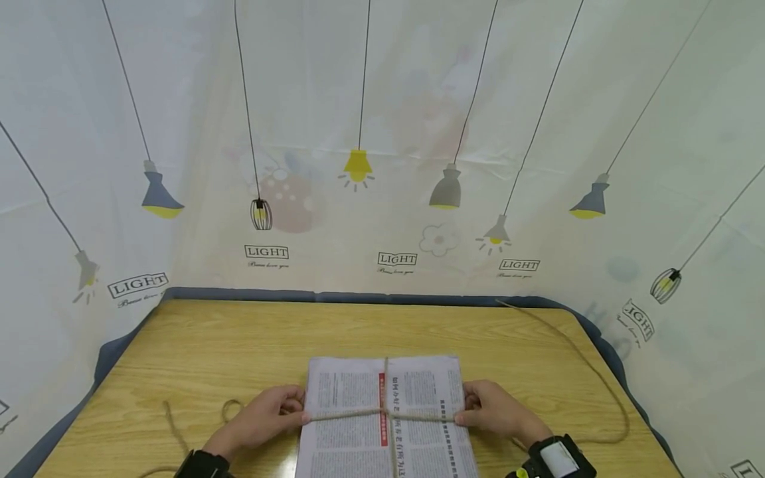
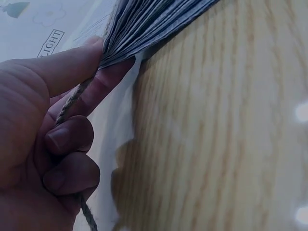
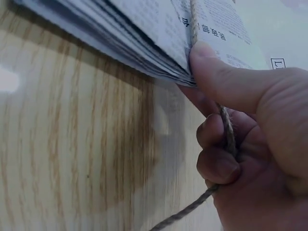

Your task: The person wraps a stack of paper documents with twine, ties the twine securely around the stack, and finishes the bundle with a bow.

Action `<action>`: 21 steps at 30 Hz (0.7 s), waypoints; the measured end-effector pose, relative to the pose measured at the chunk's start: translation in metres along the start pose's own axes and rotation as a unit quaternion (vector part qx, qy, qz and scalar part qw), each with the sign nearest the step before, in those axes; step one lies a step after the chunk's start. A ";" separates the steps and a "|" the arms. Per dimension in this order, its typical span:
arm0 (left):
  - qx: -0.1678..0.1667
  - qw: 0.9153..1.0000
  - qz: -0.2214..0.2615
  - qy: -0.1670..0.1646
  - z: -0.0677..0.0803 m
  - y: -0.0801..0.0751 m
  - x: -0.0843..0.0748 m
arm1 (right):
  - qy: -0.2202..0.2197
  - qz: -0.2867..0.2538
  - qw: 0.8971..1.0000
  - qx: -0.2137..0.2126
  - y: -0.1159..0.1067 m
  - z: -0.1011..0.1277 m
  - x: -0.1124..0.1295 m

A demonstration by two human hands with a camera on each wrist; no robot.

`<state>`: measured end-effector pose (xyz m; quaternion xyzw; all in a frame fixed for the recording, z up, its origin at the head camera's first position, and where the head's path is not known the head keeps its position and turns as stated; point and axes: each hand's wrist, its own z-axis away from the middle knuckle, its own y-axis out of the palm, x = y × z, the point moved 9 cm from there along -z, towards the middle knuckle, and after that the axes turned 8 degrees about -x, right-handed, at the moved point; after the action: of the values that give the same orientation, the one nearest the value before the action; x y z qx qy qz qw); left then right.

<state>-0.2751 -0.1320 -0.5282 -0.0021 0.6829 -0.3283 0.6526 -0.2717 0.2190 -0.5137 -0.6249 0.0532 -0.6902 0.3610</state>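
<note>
both hands pinched a rough brown jute twine (image 1: 382,416): left hand (image 1: 269,415) and right hand (image 1: 493,410) each curled round it, thumbs pressing the edges of a stack of printed grey newspapers (image 1: 385,418). twine crossed over the stack, loose ends trailing away. stack lay on a pale wood-grain table (image 1: 239,345), near its front edge, before a white curtain printed with hanging lamps (image 1: 382,133).

Newspaper stack (image 1: 388,418): white-grey pages, dense black print, one red vertical strip near centre. Twine (image 1: 382,415): tan-brown jute, crossed over the stack. Table (image 1: 239,345): light yellow-tan wood grain. Backdrop curtain (image 1: 382,133): off-white, printed with grey and yellow hanging lamps on thin black cords, black "LIGHT" labels. Dark blue-grey band along its bottom edge. Black wrist straps.
</note>
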 end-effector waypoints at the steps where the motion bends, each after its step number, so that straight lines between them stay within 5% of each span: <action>1: -0.002 1.000 0.001 0.003 0.000 0.000 -0.001 | -0.002 -0.001 1.000 0.000 0.000 0.000 0.001; 21: -0.030 0.999 -0.035 -0.025 -0.003 -0.017 -0.013 | -0.013 0.065 0.996 -0.065 -0.021 0.002 0.021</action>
<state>-0.2829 -0.1386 -0.5091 -0.0536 0.6759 -0.3297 0.6570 -0.2782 0.2237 -0.4852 -0.6513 0.1339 -0.6523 0.3638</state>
